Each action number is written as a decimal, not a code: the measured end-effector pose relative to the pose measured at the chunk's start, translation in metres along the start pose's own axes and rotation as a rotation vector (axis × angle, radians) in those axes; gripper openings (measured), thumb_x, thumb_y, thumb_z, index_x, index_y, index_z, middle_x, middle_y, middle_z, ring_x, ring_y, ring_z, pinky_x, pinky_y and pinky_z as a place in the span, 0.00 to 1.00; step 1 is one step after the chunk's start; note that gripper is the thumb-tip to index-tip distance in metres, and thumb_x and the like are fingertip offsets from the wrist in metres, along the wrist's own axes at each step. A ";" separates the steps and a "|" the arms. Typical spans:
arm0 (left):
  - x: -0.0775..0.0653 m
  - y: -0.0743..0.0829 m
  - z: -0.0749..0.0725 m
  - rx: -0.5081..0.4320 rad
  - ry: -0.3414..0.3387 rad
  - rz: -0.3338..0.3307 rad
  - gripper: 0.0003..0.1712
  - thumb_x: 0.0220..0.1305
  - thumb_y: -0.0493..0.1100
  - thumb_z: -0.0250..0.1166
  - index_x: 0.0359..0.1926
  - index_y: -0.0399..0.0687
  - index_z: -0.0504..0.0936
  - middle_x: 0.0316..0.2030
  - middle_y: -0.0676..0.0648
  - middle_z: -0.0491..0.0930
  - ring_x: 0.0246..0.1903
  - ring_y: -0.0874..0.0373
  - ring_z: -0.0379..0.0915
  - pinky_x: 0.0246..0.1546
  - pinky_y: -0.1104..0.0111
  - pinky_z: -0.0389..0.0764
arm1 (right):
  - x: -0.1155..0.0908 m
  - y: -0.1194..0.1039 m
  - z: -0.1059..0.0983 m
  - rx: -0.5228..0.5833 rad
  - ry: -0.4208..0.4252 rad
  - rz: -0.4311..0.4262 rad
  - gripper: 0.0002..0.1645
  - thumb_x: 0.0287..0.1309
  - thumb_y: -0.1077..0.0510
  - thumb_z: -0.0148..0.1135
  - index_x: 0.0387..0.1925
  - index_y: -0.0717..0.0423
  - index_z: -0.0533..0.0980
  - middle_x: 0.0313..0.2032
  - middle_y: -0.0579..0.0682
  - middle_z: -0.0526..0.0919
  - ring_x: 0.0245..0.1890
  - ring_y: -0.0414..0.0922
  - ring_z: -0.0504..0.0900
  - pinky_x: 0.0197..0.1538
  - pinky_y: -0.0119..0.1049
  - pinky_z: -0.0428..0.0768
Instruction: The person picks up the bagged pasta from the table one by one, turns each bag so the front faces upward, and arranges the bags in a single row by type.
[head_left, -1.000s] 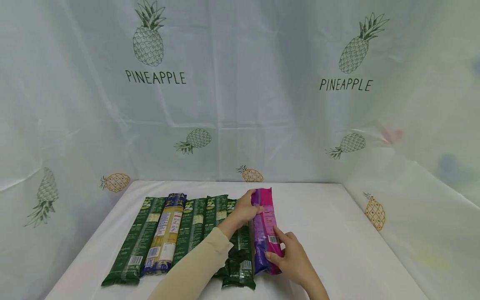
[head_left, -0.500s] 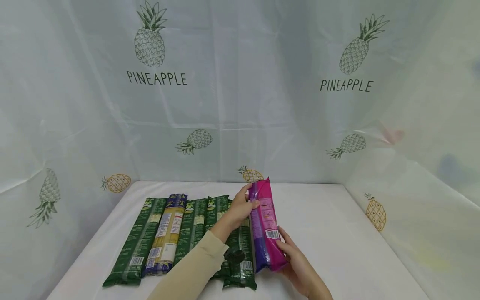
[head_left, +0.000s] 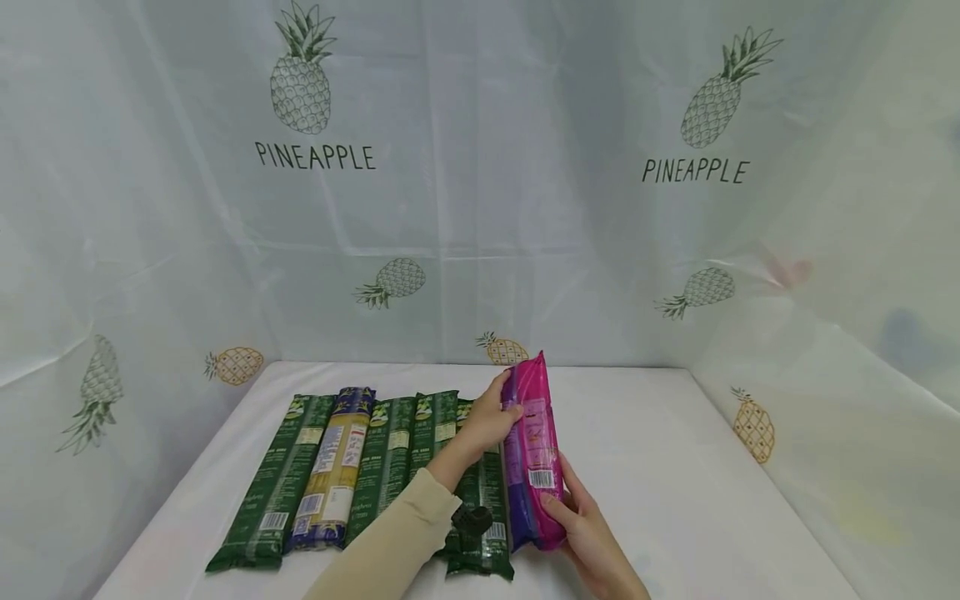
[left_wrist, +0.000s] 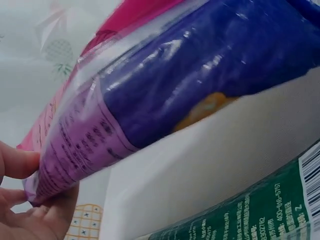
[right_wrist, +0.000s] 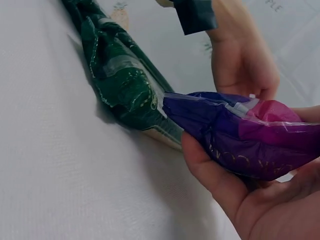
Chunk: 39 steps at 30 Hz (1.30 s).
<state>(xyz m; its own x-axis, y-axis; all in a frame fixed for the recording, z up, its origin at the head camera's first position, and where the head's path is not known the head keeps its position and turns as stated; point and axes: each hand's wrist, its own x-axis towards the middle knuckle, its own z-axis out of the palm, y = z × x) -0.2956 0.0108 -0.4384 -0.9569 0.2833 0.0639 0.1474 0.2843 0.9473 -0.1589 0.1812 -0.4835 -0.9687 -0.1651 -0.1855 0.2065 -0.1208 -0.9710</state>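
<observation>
A long pink-and-purple plastic packet [head_left: 534, 450] is raised off the table between both hands, at the right of a row of packets. My left hand [head_left: 486, 421] grips its far end, with the thumb on the near face; in the left wrist view the fingertips pinch that narrow end. At the near end my right hand [head_left: 588, 537] holds the packet from the right. In the right wrist view the thumb and fingers of this right hand [right_wrist: 260, 205] cradle the purple end. Just left lies a green packet [head_left: 487, 483], partly covered by the left wrist.
More green spaghetti packets [head_left: 273, 483] lie side by side on the white table [head_left: 675, 483], with a yellow-and-blue packet [head_left: 333, 467] among them. A black wrist camera [head_left: 472, 520] sits at the left sleeve. A pineapple-print curtain [head_left: 525, 208] hangs around the table.
Both hands have lifted the pink-and-purple packet off the table, its far end rising most. It has turned a little, and the right thumb has shifted over its lower face. The other packets stay put.
</observation>
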 end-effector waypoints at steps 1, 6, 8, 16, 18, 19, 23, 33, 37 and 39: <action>0.000 0.001 0.001 0.031 0.005 0.008 0.42 0.80 0.45 0.60 0.86 0.51 0.52 0.79 0.33 0.61 0.74 0.33 0.64 0.65 0.38 0.74 | 0.001 0.001 0.000 -0.003 0.007 -0.004 0.53 0.80 0.49 0.57 0.87 0.43 0.34 0.76 0.73 0.58 0.59 0.52 0.79 0.55 0.51 0.85; -0.001 0.001 0.002 0.194 0.049 0.054 0.43 0.79 0.52 0.62 0.86 0.50 0.54 0.70 0.32 0.67 0.63 0.34 0.73 0.59 0.39 0.79 | 0.003 0.005 0.001 -0.022 0.024 -0.026 0.53 0.79 0.49 0.59 0.88 0.42 0.35 0.78 0.70 0.56 0.62 0.54 0.77 0.59 0.54 0.83; -0.002 0.001 0.003 0.236 0.078 0.059 0.44 0.78 0.55 0.63 0.85 0.51 0.56 0.63 0.34 0.68 0.55 0.38 0.75 0.53 0.42 0.82 | 0.004 0.005 0.003 -0.034 0.027 -0.040 0.53 0.79 0.49 0.60 0.88 0.42 0.36 0.79 0.70 0.55 0.64 0.56 0.75 0.61 0.56 0.82; -0.005 0.004 0.003 0.223 0.093 0.078 0.52 0.71 0.65 0.67 0.85 0.52 0.56 0.57 0.35 0.68 0.46 0.43 0.74 0.47 0.43 0.85 | 0.003 0.005 0.006 -0.093 0.073 -0.092 0.52 0.78 0.53 0.60 0.88 0.41 0.40 0.79 0.67 0.56 0.69 0.60 0.71 0.63 0.59 0.81; -0.005 0.004 0.004 0.202 0.086 0.080 0.54 0.69 0.66 0.69 0.86 0.53 0.55 0.57 0.34 0.70 0.48 0.42 0.75 0.48 0.42 0.85 | 0.002 0.005 0.007 -0.107 0.090 -0.100 0.51 0.78 0.54 0.60 0.88 0.41 0.41 0.79 0.66 0.58 0.67 0.60 0.72 0.62 0.59 0.81; -0.005 0.004 0.004 0.193 0.084 0.081 0.55 0.68 0.66 0.69 0.86 0.52 0.55 0.58 0.34 0.70 0.48 0.42 0.75 0.48 0.41 0.85 | 0.002 0.004 0.007 -0.115 0.094 -0.107 0.51 0.78 0.54 0.60 0.88 0.42 0.41 0.78 0.67 0.59 0.67 0.60 0.72 0.62 0.59 0.82; -0.005 0.002 0.006 0.145 0.095 0.073 0.57 0.67 0.63 0.72 0.85 0.50 0.54 0.63 0.31 0.72 0.54 0.39 0.76 0.52 0.40 0.83 | 0.002 0.003 0.009 -0.138 0.110 -0.103 0.51 0.77 0.53 0.61 0.88 0.44 0.43 0.77 0.66 0.61 0.66 0.59 0.73 0.62 0.58 0.82; -0.007 0.001 0.012 -0.006 0.123 0.018 0.52 0.69 0.54 0.74 0.85 0.54 0.55 0.73 0.31 0.69 0.64 0.33 0.75 0.56 0.37 0.81 | 0.004 -0.001 0.009 -0.136 0.144 -0.076 0.46 0.79 0.51 0.55 0.87 0.42 0.45 0.81 0.65 0.54 0.69 0.60 0.68 0.63 0.57 0.79; -0.008 0.004 0.012 -0.046 0.125 0.009 0.49 0.71 0.50 0.72 0.85 0.54 0.57 0.67 0.33 0.75 0.57 0.38 0.80 0.52 0.42 0.84 | 0.002 -0.004 0.007 -0.077 0.116 -0.049 0.45 0.79 0.47 0.53 0.87 0.38 0.45 0.82 0.65 0.52 0.69 0.59 0.69 0.62 0.52 0.80; -0.008 0.003 0.012 -0.087 0.118 0.007 0.47 0.72 0.48 0.72 0.84 0.55 0.58 0.61 0.35 0.78 0.51 0.43 0.83 0.48 0.45 0.86 | 0.001 -0.003 0.005 -0.034 0.085 -0.040 0.43 0.80 0.43 0.50 0.87 0.34 0.46 0.83 0.64 0.50 0.69 0.58 0.69 0.60 0.48 0.80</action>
<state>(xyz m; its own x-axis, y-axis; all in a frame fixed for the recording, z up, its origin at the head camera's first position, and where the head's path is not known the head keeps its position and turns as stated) -0.2849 0.0201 -0.4395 -0.9795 0.1739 0.1019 0.1366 0.2011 0.9700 -0.1601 0.1768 -0.4799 -0.9846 -0.0771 -0.1570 0.1638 -0.0918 -0.9822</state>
